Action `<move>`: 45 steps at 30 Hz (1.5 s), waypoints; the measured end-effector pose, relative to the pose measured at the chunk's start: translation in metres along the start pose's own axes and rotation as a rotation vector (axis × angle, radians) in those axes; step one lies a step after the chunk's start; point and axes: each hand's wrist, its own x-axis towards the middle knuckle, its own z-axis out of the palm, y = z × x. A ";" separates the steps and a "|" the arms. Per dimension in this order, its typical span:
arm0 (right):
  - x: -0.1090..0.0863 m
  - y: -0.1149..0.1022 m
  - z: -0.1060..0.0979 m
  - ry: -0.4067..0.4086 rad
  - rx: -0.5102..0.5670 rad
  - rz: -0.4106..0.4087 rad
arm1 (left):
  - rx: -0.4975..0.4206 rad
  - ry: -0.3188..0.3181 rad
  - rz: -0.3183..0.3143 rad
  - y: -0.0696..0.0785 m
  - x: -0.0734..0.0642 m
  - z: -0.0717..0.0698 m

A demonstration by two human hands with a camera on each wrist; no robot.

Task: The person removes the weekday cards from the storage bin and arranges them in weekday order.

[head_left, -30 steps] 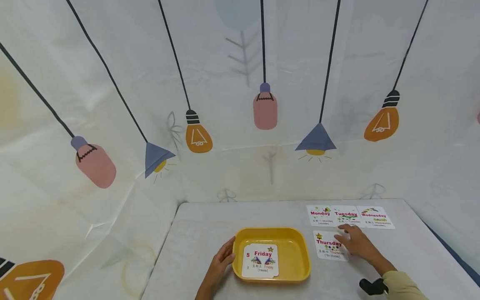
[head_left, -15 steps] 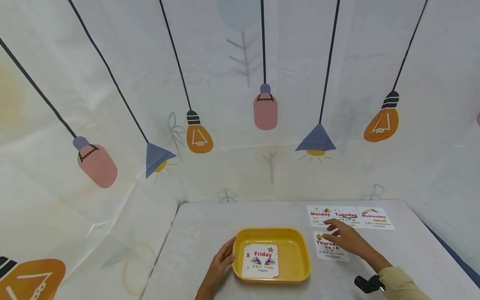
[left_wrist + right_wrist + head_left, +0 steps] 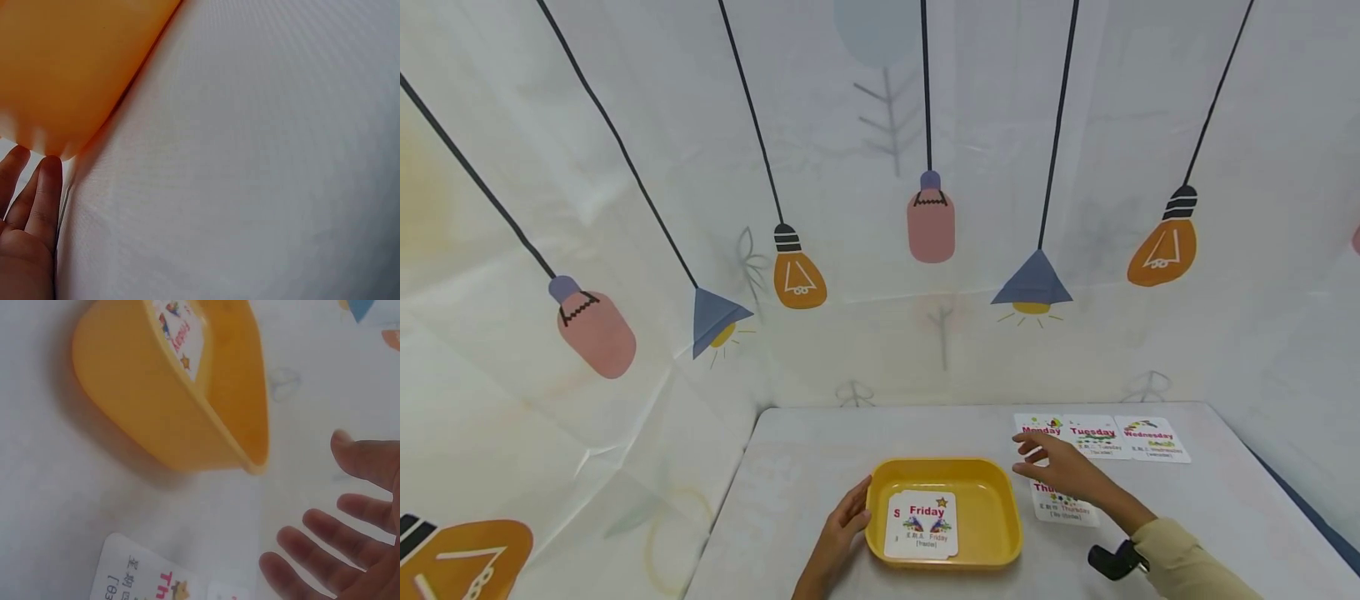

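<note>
Left hand, straight-fingered, should brace the tray; right hand, spread over cards toward the bench's far right corner, should pinch the Friday card by one edge.

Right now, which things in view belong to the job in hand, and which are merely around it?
Likely part of the job:
yellow tray, touched by the left grip
Friday card, in the tray
partly covered card under it
Thursday card
Monday card, Tuesday card, Wednesday card, in a row

Likely just around:
backdrop printed with lamps
black device by the right sleeve
white table
</note>
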 end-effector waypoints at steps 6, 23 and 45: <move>0.009 -0.018 0.006 -0.058 0.020 -0.078 | -0.007 0.002 -0.006 0.000 0.001 -0.001; 0.035 -0.031 0.028 -0.271 0.177 -0.200 | -0.012 0.026 -0.044 -0.005 -0.001 0.000; 0.070 -0.053 0.068 -0.423 0.194 -0.303 | -0.024 0.013 -0.020 0.000 -0.001 0.002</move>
